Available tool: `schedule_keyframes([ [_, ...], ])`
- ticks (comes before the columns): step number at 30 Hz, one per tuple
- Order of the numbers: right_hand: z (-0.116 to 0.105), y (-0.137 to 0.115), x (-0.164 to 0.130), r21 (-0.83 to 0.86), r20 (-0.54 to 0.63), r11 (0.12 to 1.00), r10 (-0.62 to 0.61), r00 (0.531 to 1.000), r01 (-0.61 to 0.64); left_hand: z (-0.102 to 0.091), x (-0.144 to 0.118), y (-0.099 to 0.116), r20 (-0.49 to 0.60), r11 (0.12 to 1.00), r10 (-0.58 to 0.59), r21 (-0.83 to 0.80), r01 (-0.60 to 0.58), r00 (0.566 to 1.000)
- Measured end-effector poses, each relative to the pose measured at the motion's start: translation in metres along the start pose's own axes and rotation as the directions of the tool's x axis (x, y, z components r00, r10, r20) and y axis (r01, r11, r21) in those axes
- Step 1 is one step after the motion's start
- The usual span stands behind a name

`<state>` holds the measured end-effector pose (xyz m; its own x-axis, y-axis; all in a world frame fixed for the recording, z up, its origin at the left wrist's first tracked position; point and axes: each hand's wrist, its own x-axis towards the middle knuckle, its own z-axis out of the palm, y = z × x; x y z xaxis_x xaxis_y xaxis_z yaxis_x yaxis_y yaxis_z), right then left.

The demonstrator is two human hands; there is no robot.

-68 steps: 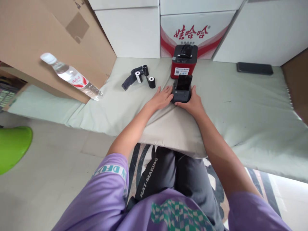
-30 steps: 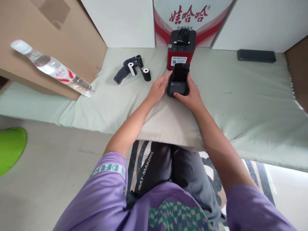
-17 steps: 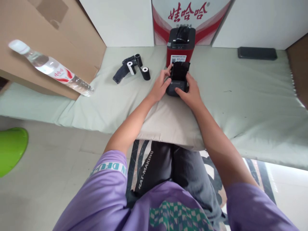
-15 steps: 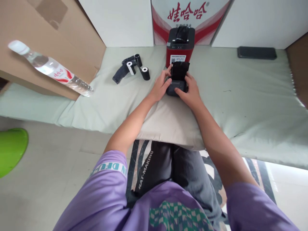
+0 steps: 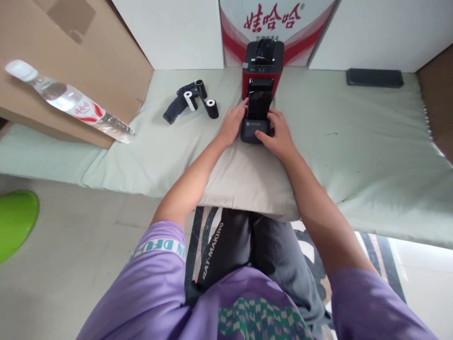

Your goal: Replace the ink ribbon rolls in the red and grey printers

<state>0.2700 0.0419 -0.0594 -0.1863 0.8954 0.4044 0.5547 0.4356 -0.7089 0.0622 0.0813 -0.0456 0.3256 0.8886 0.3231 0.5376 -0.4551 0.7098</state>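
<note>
A pale green padded mat (image 5: 354, 137) is spread over a low platform, backed by white boxes (image 5: 177, 28), a red-printed carton (image 5: 279, 21) and a brown cardboard sheet (image 5: 71, 52). A grey cushion (image 5: 247, 184) lies at its near edge. On the cushion's far end sits a small black printer (image 5: 255, 123) with its lid (image 5: 259, 99) raised upright; directly behind it stands a red printer (image 5: 262, 63).

The left hand (image 5: 233, 123) is curled against the black printer's left side, fingers up by the lid hinge; the right hand (image 5: 278, 137) grips the right side, thumb resting on the front panel. Neither is closed into a fist.

Because the cushion is soft and yields, the body would best be kept braced from both sides while the lid is worked, and pressure applied evenly so the hinge is not twisted.

The casing looks hard, matte plastic with rounded corners. To the left lie cylindrical rolls (image 5: 201, 97), white-cored with dark wrapping, and a clear plastic bottle (image 5: 71, 101). A flat dark phone (image 5: 374, 78) lies well apart to the right.
</note>
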Motion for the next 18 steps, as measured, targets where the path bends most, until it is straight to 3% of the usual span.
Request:
schedule_keyframes([
  [5, 0.002, -0.002, -0.002, 0.024, -0.031, 1.000, 0.001, 1.000, 0.000, -0.002, -0.004, -0.001, -0.071, 0.999, 0.004, -0.040, -0.007, 0.997],
  [13, 0.003, -0.004, -0.002, 0.180, -0.230, 0.983, 0.067, 0.971, -0.025, -0.002, -0.009, -0.002, -0.135, 0.989, 0.034, -0.141, -0.054, 0.990],
  [18, 0.002, -0.011, -0.003, 0.193, -0.231, 0.981, 0.074, 0.970, -0.029, -0.019, 0.011, 0.002, 0.007, 0.999, 0.013, -0.040, -0.012, 1.000],
])
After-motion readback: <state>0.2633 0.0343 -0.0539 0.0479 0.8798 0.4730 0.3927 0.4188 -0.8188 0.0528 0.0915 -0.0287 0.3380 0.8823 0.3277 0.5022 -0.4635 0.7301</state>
